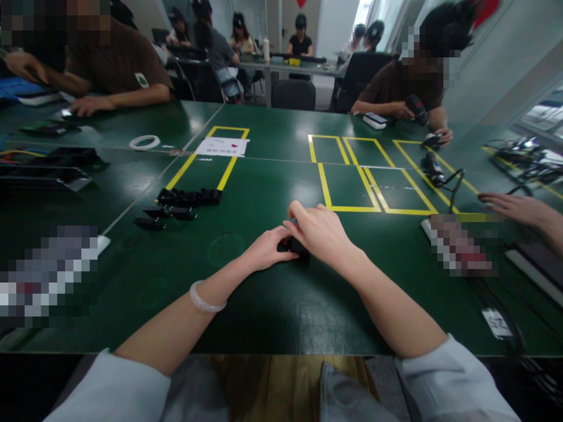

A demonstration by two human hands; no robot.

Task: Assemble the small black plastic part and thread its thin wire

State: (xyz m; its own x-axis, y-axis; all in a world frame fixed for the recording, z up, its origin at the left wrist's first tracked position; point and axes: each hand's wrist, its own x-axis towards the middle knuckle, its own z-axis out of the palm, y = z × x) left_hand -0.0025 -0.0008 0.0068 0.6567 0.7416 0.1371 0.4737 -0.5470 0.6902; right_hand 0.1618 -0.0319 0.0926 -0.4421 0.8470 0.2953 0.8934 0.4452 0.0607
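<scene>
Toward the left edge of the green table (132,275), a cluster of small black parts (178,205) is laid beside a yellow taped outline; a white sheet (222,146) with unreadable print lies beyond it. Near the middle of the near edge, a small black part (294,245) is clamped between both hands: the left hand (266,249) pinches its left end, fingers together, while the right hand (321,231) is curled over it. Its long axis cannot be told. At the right edge, another person's hand (512,206) rests flat.
</scene>
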